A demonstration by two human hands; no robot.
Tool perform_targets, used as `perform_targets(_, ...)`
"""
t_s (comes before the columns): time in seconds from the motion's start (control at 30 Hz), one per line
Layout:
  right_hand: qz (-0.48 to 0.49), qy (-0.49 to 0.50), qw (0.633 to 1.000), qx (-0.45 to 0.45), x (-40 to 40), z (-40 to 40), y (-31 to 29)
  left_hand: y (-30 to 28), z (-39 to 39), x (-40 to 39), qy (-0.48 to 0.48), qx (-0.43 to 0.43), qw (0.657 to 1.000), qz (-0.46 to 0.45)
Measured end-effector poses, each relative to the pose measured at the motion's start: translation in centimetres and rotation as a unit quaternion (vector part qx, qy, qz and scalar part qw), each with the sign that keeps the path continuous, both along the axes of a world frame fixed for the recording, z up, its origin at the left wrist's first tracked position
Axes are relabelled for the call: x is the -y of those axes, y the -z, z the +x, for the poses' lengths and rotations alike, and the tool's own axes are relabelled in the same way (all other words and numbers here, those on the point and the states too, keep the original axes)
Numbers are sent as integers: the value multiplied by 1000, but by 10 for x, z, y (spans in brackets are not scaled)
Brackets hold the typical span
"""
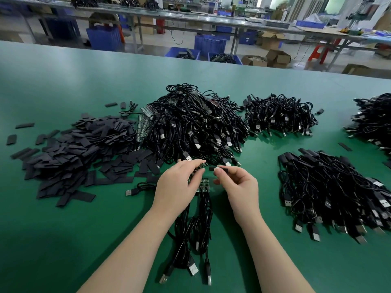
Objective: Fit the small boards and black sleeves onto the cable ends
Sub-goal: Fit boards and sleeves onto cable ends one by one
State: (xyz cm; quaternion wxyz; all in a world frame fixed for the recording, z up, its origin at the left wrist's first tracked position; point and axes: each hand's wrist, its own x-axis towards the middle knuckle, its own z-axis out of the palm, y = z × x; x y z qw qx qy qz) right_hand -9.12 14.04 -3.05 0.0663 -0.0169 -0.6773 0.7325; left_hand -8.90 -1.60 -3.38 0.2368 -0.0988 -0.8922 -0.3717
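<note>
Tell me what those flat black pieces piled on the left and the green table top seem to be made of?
The flat black pieces look like thin, matte plastic or rubbery tubing pressed flat: dull surfaces, soft creased edges. The right hand pinches one. The table top looks like a smooth green rubber or vinyl mat with a faint sheen; which one, I cannot tell.

We have one view only, worn on the head, looking forward and down across the green table point(63, 240). Our fingers point(200, 168) sit near, just below centre; cable heaps point(190, 127) lie beyond them, workshop benches point(190, 17) far behind.
</note>
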Motion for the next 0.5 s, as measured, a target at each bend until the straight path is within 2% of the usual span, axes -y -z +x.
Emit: perform_targets(0.5, 0, -22, 1000, -13, 1, 2, -2, -8, 3, 1, 37, 12, 998, -39)
